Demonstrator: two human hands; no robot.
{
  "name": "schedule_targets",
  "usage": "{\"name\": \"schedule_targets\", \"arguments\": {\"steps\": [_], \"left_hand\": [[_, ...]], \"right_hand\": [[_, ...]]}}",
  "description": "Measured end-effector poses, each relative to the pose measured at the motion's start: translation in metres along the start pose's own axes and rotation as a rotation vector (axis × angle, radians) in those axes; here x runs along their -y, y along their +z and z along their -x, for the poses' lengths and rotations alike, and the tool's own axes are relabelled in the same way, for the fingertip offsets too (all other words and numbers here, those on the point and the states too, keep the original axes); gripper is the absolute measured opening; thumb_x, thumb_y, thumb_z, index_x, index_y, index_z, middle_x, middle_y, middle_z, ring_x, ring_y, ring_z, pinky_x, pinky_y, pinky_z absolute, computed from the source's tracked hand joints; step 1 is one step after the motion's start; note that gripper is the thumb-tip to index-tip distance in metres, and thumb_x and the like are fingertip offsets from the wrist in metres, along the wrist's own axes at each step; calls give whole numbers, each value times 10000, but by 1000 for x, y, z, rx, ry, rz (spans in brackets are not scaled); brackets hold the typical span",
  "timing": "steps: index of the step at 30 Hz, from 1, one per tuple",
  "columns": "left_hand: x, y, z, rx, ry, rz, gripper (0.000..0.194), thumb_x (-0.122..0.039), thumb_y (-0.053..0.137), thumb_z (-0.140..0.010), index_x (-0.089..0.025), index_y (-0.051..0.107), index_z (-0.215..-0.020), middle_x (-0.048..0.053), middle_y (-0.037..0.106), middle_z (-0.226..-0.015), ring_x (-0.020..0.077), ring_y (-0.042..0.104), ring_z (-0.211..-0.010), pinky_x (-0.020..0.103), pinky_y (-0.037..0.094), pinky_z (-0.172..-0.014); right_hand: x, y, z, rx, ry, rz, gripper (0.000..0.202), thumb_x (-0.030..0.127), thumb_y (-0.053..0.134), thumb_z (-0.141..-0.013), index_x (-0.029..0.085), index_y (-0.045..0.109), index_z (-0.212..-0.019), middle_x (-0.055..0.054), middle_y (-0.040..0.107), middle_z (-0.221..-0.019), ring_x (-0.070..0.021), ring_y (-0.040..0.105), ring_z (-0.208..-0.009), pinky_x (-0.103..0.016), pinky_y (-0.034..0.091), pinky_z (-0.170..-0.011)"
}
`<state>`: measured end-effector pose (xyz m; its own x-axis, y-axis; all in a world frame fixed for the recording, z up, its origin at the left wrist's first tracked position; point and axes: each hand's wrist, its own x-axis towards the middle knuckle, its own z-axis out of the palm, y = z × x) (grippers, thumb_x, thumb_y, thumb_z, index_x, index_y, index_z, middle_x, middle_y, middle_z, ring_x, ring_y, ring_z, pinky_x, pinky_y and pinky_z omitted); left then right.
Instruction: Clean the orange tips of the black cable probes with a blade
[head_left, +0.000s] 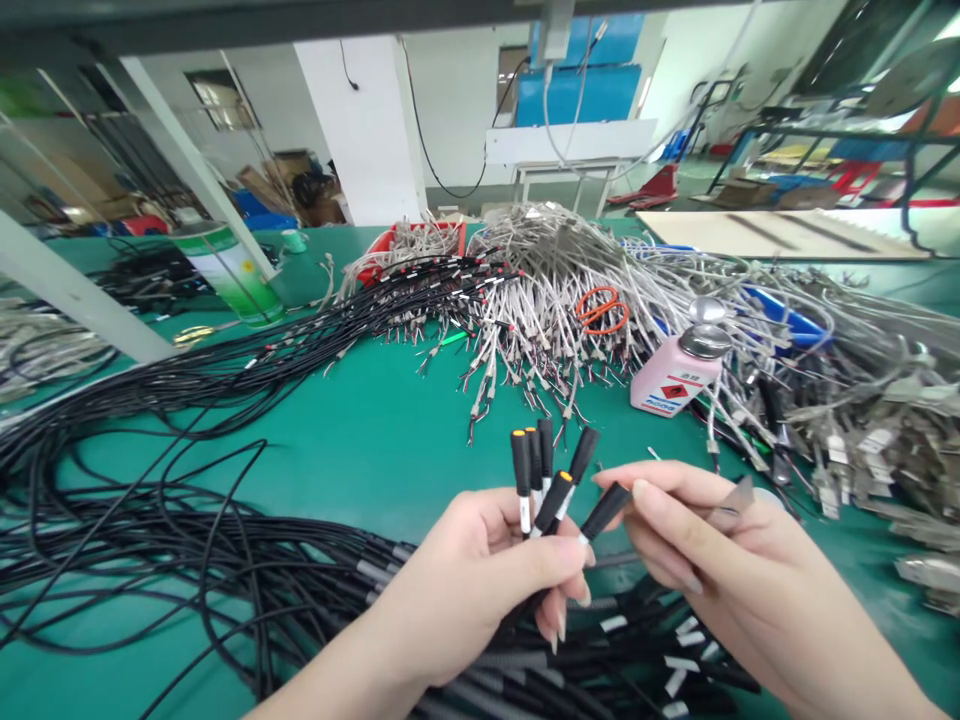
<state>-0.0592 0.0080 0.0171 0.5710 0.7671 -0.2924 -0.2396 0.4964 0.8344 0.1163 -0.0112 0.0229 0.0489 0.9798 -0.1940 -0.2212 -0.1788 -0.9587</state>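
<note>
left hand point(480, 580) clamped round bunch of black cylindrical cable connectors point(544, 470), right hand point(720, 550) pinching one connector tip, green bench mat point(360, 440) underneath

Green mat is covering the worktop point(360, 450) from near edge to far edge. White square pillar point(360, 130) is standing behind it, a black cable hanging down its right side. Slanted white frame bars point(67, 290) are crossing the left of the view; a grey beam is running along the top. White table point(570, 150) is sitting beyond the pillar, with blue panels point(592, 80) behind it on a white wall. Small window point(217, 100) is showing at far left, cardboard boxes point(292, 180) piled below it. Green floor is showing at right, where metal racks point(825, 150) are standing. Bright daylight is washing out the right side.
</note>
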Motion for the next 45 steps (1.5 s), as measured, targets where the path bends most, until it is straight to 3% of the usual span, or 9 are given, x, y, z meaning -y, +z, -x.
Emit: {"name": "schedule_targets", "arguments": {"steps": [4,9,14,19,23,32,36,40,45], "left_hand": [[0,-1,0,28,-6,-25,192,-285,681,-801,-118,599,-751,-4,592,-600,46,487,-461,152,400,-449],[-1,-1,-1,23,2,-28,226,-308,703,-780,-126,576,-738,-4,597,-613,46,486,-459,154,396,-443],[1,2,-1,-1,16,-34,222,-291,716,-773,-135,558,-752,-14,595,-627,44,493,-453,153,407,-441],[2,4,-2,-7,7,-28,257,-314,748,-744,-145,557,-773,-27,569,-633,46,481,-458,158,419,-446],[4,3,-3,33,12,-18,282,-380,726,-766,-141,593,-830,-8,578,-648,65,500,-481,185,429,-485],[3,0,-3,-13,60,-136,260,-365,617,-856,-125,667,-769,-4,527,-675,92,442,-641,221,366,-622],[3,2,-1,9,46,-53,185,-310,729,-779,-145,681,-848,0,584,-783,84,455,-663,215,366,-629],[3,4,1,-12,30,-30,304,-264,835,-653,-142,584,-774,-42,512,-694,70,419,-626,204,331,-598],[3,5,3,0,68,-58,314,-285,791,-716,-151,507,-736,-45,486,-716,67,384,-655,203,311,-618]], "right_hand": [[-2,-1,-1,14,22,11,265,441,771,-737,197,758,-841,-14,556,-630,-79,296,-513,-254,185,-478],[0,-2,-1,-21,22,14,309,458,778,-724,194,750,-882,29,422,-553,-83,319,-516,-242,221,-478],[-1,-4,1,-29,-17,44,283,444,750,-757,252,719,-963,-7,592,-770,-86,398,-559,-224,329,-498],[-10,2,7,-11,-154,351,260,495,677,-813,308,684,-994,-13,677,-830,-171,598,-725,-239,485,-596],[-10,7,12,-64,-189,398,225,474,687,-793,344,714,-975,9,718,-962,-186,641,-749,-246,497,-565],[-9,2,12,-77,-93,239,299,512,687,-791,309,712,-1008,-3,639,-861,-153,572,-749,-219,491,-686],[-9,-4,4,-40,-53,136,308,496,703,-789,289,711,-1017,-29,640,-828,-153,540,-688,-227,453,-566],[-2,-8,0,-33,-35,38,343,482,726,-774,257,730,-1033,21,453,-580,-107,378,-541,-214,334,-489],[-1,-7,2,33,8,-46,308,412,803,-709,277,754,-981,13,486,-587,-102,365,-551,-218,309,-491]]}}
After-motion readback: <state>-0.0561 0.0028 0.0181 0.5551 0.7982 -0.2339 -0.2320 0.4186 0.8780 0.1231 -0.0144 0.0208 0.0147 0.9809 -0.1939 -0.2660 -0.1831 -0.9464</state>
